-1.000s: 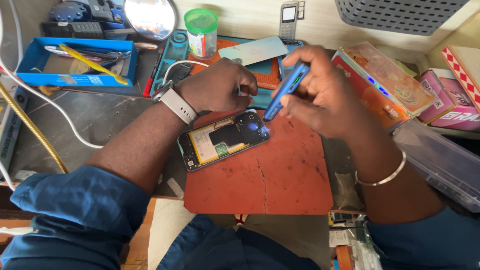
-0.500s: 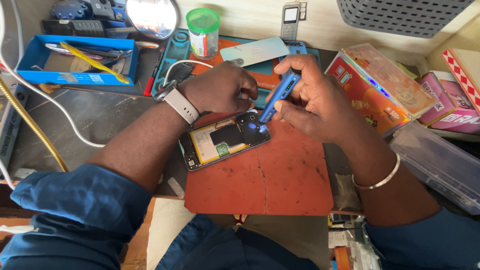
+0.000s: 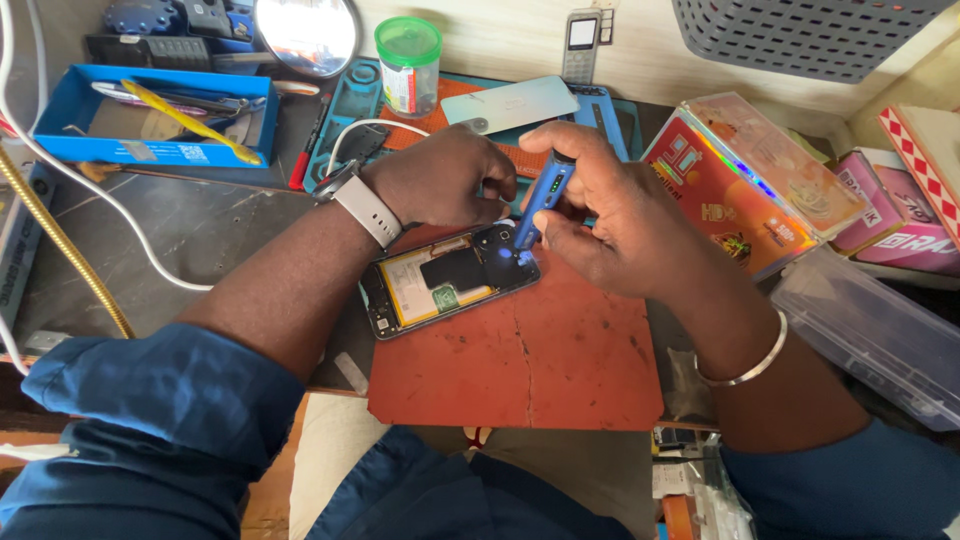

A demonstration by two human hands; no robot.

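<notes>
Workbench (image 3: 200,235) dark, cluttered; red mat (image 3: 540,360) under opened phone (image 3: 445,280).

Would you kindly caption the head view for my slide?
Right hand tips a blue pen-shaped screwdriver onto an opened phone; left hand beside it.

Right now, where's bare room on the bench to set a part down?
Free: the near half of the red-orange work mat, below the opened phone, and the dark benchtop left of the left hand. Crowded: the back edge and the boxes beside the right hand holding the blue electric screwdriver.
</notes>
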